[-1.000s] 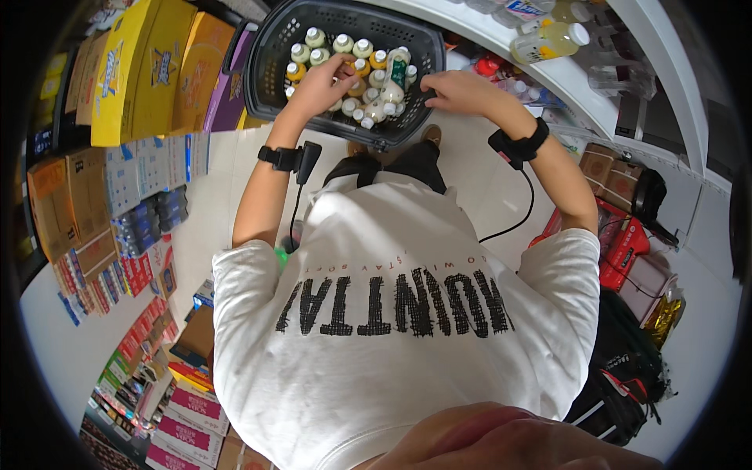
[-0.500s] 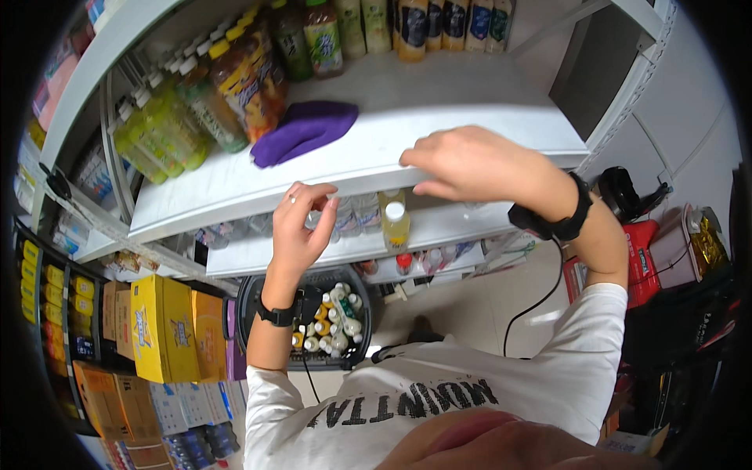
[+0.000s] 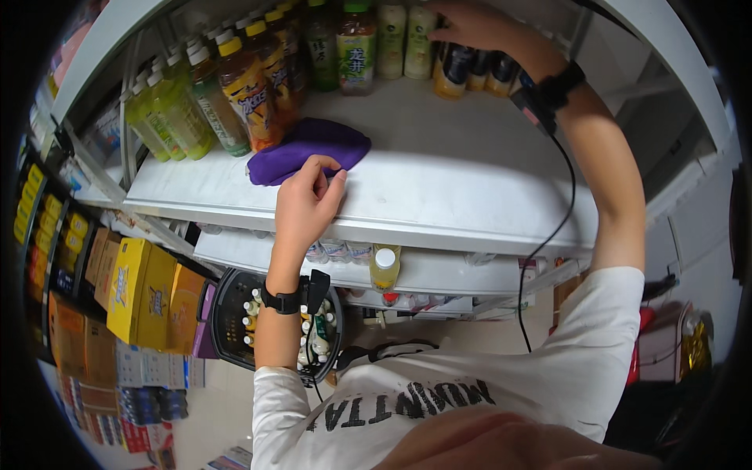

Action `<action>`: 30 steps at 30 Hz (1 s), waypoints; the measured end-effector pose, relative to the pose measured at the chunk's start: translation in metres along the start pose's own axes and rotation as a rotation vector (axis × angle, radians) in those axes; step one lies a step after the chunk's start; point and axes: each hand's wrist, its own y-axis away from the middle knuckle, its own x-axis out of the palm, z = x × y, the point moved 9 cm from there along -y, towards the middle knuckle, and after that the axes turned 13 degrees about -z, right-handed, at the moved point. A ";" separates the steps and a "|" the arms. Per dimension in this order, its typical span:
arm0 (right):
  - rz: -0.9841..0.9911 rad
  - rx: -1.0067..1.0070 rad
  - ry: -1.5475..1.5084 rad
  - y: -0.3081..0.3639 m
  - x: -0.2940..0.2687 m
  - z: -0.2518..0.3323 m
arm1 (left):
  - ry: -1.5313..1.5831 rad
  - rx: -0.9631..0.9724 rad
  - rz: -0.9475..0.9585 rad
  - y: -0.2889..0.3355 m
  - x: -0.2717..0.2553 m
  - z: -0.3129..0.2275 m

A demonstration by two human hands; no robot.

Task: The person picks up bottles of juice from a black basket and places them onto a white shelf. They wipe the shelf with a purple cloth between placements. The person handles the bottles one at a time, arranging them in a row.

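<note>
My right hand (image 3: 478, 25) reaches to the back of the upper shelf, over the tops of several orange bottles with dark labels (image 3: 453, 72). Its thumb and fingers are apart, and I see nothing held; it hides the bottles' caps. Just left of it stand pale green bottles (image 3: 417, 47). My left hand (image 3: 305, 205) hovers at the shelf's front, its fingers loosely curled and the thumb apart, with nothing seen in it. Behind its fingertips lies a folded purple cloth (image 3: 313, 145); whether they touch it I cannot tell.
Several green and orange drink bottles (image 3: 249, 90) crowd the left of the white shelf (image 3: 454, 188). A lower shelf holds a yellowish bottle with a white cap (image 3: 385, 270). A dark basket (image 3: 227, 313) of small bottles stands below, beside yellow cartons (image 3: 139, 294). A black cable (image 3: 568, 204) hangs from my right wrist.
My right hand has moved from the shelf's front edge up and back to the dark-labelled bottles. My left hand has come slightly forward to the purple cloth. The view has shifted with my head.
</note>
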 end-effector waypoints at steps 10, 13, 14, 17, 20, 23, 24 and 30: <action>0.113 0.194 -0.420 -0.098 0.009 0.076 | -0.115 -0.060 0.004 -0.002 -0.005 0.005; 0.334 0.416 -0.426 -0.099 0.018 0.076 | -0.146 -0.053 0.017 -0.001 -0.005 0.006; 0.251 0.411 -0.508 -0.105 0.025 0.075 | -0.159 -0.055 0.018 -0.001 -0.005 0.007; 0.170 0.430 -0.516 -0.125 0.066 0.054 | -0.162 -0.020 0.010 -0.003 0.001 0.006; 0.181 0.381 -0.355 -0.146 0.075 0.070 | -0.200 -0.004 -0.018 -0.002 -0.007 0.005; 0.153 0.372 -0.216 -0.140 0.066 0.062 | -0.177 0.036 -0.055 -0.001 -0.003 0.005; 0.150 0.365 -0.177 -0.138 0.067 0.063 | -0.167 0.055 -0.070 -0.001 -0.004 0.006; 0.052 0.252 -0.041 -0.129 0.060 0.071 | -0.128 0.109 -0.095 -0.001 -0.015 0.005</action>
